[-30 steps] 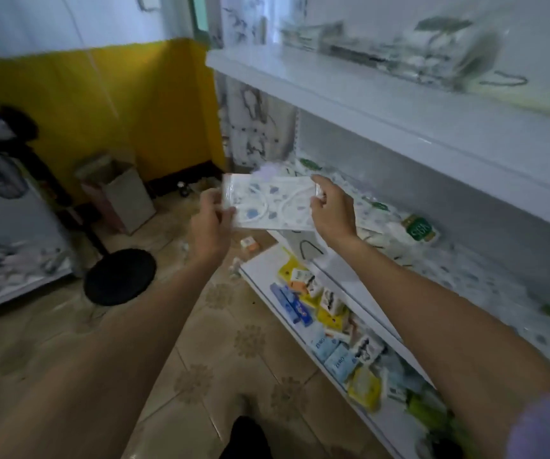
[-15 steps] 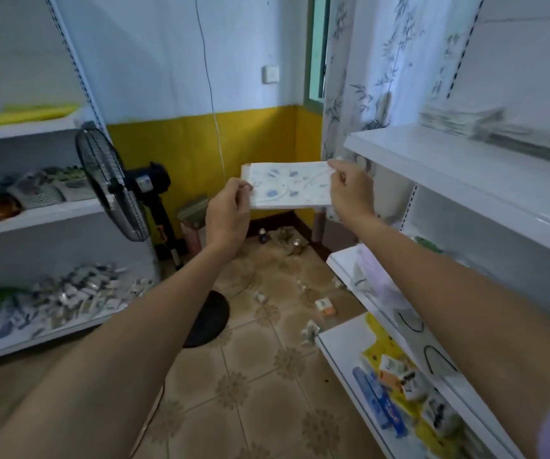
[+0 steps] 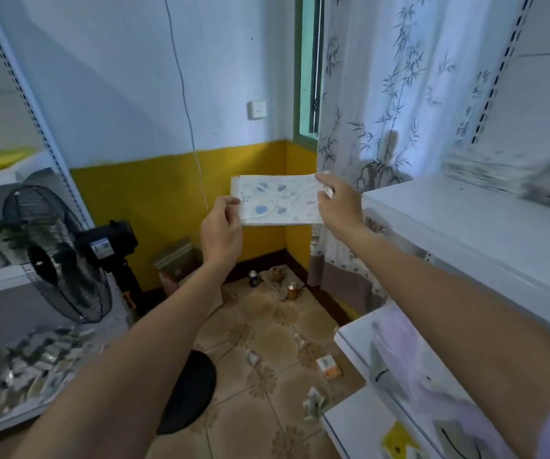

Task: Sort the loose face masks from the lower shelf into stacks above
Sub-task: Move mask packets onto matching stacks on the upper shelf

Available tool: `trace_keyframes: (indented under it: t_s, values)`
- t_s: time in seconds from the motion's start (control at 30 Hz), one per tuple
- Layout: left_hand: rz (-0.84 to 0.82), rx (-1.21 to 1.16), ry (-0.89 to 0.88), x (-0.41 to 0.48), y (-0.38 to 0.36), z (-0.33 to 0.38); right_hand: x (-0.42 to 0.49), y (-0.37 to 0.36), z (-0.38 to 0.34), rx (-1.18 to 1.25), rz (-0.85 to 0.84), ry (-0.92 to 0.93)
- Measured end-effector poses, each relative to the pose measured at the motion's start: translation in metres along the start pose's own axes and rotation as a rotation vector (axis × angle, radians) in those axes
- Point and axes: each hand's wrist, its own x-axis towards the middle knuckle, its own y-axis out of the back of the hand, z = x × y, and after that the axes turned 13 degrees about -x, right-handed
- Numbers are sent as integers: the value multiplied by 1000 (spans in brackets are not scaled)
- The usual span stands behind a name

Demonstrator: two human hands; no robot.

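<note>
On my remote feed, a flat face mask packet (image 3: 277, 200), white with blue shapes, is held in mid-air at the centre of view. The left hand (image 3: 222, 230) pinches its left edge between thumb and fingers; the right hand (image 3: 338, 207) pinches its right edge near the top corner. The packet hangs just left of the front corner of the upper shelf (image 3: 466, 233), level with its surface; blurred stacks (image 3: 505, 173) lie further back on that shelf. A bamboo-print curtain (image 3: 383, 94) hangs behind the right hand. Below the right forearm, the lower shelf (image 3: 350, 339) holds loose masks (image 3: 432, 389). To the left there is open air as far as a standing fan (image 3: 58, 256), whose round base (image 3: 187, 392) sits on the tiles; cans (image 3: 253, 278) and small boxes (image 3: 328, 367) are scattered on the floor below.
</note>
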Motion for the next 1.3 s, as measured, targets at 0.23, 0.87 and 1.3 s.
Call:
trace_keyframes:
  t_s: [0.23,0.87,1.3]
  values:
    - [-16,-128,-19,88,-66,-1,101,2,21,-41,50,4]
    - [-842,-559,-324,158,-420,95,182,162,200,-236,730,-699]
    - [-1094,-329,-391,120,-471,105,152,175,232,-656,385,-985]
